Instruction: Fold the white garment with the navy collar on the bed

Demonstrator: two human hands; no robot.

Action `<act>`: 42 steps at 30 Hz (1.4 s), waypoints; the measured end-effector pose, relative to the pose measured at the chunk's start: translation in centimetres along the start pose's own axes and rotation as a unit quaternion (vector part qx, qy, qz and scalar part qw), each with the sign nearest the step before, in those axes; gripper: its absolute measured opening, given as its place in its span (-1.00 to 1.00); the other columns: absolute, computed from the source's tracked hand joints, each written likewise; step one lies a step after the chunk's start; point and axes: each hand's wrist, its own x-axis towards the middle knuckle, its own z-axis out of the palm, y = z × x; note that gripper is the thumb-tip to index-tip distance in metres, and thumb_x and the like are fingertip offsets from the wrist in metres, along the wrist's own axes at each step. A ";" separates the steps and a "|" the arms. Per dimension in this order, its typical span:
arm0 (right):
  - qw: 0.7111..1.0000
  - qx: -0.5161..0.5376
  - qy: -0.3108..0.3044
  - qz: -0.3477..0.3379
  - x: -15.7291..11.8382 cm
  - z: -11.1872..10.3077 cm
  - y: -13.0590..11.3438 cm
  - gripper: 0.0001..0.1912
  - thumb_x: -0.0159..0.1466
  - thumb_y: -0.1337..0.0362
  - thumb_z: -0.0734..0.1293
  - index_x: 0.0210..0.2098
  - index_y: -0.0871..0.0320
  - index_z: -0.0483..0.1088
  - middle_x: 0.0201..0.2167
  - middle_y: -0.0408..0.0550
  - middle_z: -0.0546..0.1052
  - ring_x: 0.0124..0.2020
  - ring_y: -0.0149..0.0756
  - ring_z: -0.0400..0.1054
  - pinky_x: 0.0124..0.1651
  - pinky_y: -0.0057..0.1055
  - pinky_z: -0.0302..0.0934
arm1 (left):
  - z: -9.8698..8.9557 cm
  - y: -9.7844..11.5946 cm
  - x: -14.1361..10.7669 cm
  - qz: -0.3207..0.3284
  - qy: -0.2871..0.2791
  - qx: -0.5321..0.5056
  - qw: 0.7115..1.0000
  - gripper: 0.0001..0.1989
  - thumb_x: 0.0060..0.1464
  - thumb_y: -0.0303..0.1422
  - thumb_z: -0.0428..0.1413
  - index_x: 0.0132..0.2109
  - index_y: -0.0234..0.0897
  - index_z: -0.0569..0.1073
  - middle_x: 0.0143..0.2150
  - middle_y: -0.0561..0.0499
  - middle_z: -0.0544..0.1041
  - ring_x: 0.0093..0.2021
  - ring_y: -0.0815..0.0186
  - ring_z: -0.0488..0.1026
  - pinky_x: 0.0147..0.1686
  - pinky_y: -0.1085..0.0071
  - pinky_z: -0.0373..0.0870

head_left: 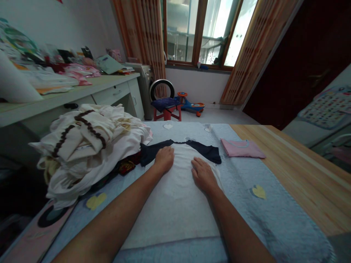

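A white shirt with dark navy sleeves (178,215) lies spread out flat on a blue cloth (241,219), its collar at the far end. My left hand (164,159) rests on the upper left of the shirt, close to the left sleeve, fingers bent slightly and nothing visible in them. On the upper right part of the shirt lies my right hand (203,174), palm down with its fingers a little apart, just below the right sleeve.
A large pile of cream and white clothes (90,142) stands at the left. A folded pink garment (242,149) lies at the right, near the bare wooden surface (309,175). Beyond are a red stool (167,113), a cluttered desk (115,89) and a toy car (193,106).
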 end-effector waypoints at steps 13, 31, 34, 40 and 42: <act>0.996 -0.059 -0.047 0.036 -0.1 0.1 -0.4 -0.42 0.41 0.11 0.13 0.36 0.13 0.15 0.43 0.07 0.07 0.44 -0.04 -0.12 0.39 -0.09 -0.18 | 1.7 -2.4 1.8 -0.065 -0.017 -0.018 0.998 -0.39 0.30 -0.01 -0.17 0.40 -0.11 0.13 0.46 -0.08 0.10 0.41 -0.08 -0.01 0.31 -0.09 -0.07; 0.993 -0.097 -0.050 0.035 9.6 -1.9 -3.3 -0.63 0.38 0.25 0.14 0.07 0.20 0.41 0.07 0.18 0.46 0.06 -0.09 0.34 0.05 -0.26 0.22 | 2.1 -2.3 1.9 -0.075 -0.019 -0.028 0.997 -0.32 0.25 0.06 -0.14 0.40 -0.12 0.13 0.47 -0.07 0.08 0.44 -0.11 -0.08 0.33 -0.09 -0.10; 0.997 -0.075 0.008 0.006 9.7 0.1 -2.6 -0.62 0.39 0.21 0.15 0.13 0.15 0.36 0.19 0.09 0.39 0.18 -0.11 0.21 0.19 -0.25 0.12 | 1.7 -2.2 1.8 -0.077 -0.024 -0.032 0.996 -0.34 0.26 0.04 -0.14 0.40 -0.12 0.13 0.47 -0.07 0.09 0.44 -0.09 -0.08 0.33 -0.07 -0.11; 0.998 -0.054 -0.024 0.023 9.9 1.4 -1.1 -0.47 0.40 0.13 0.13 0.31 0.18 0.20 0.37 0.03 0.20 0.36 -0.11 0.00 0.35 -0.20 -0.12 | 1.4 -2.0 1.8 -0.083 -0.037 -0.035 0.995 -0.34 0.27 0.03 -0.13 0.41 -0.11 0.11 0.47 -0.05 0.07 0.44 -0.08 -0.08 0.34 -0.07 -0.12; 0.997 -0.052 -0.040 0.050 10.2 1.4 -0.9 -0.42 0.42 0.08 0.11 0.36 0.16 0.13 0.42 0.03 0.09 0.41 -0.10 -0.10 0.39 -0.12 -0.22 | 1.5 -2.1 1.8 -0.081 -0.035 -0.035 0.995 -0.35 0.27 0.03 -0.14 0.40 -0.11 0.11 0.47 -0.04 0.07 0.44 -0.08 -0.08 0.34 -0.07 -0.11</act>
